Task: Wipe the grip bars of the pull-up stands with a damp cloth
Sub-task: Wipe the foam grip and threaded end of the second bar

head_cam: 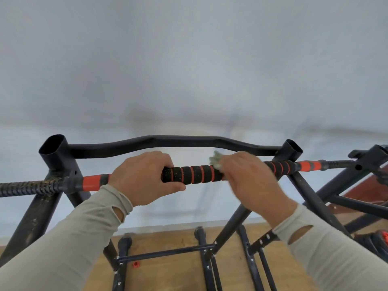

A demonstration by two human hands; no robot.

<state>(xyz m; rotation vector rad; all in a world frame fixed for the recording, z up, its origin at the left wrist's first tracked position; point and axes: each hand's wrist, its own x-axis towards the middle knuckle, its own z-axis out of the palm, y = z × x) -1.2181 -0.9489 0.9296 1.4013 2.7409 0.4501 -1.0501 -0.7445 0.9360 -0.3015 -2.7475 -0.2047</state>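
I am gripping the grip bar (192,174) with my left hand (144,178) to steady it, my right hand (245,177) clutching the cloth (216,160) around it.

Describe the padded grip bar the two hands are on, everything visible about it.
The grip bar runs horizontally across the black stand frame. Its middle wears black foam speckled with pale flecks and ringed with red stripes; beyond that come red and grey sleeves, then threaded metal ends. The left hand grips the foam, and the right hand presses a pale cloth around it.
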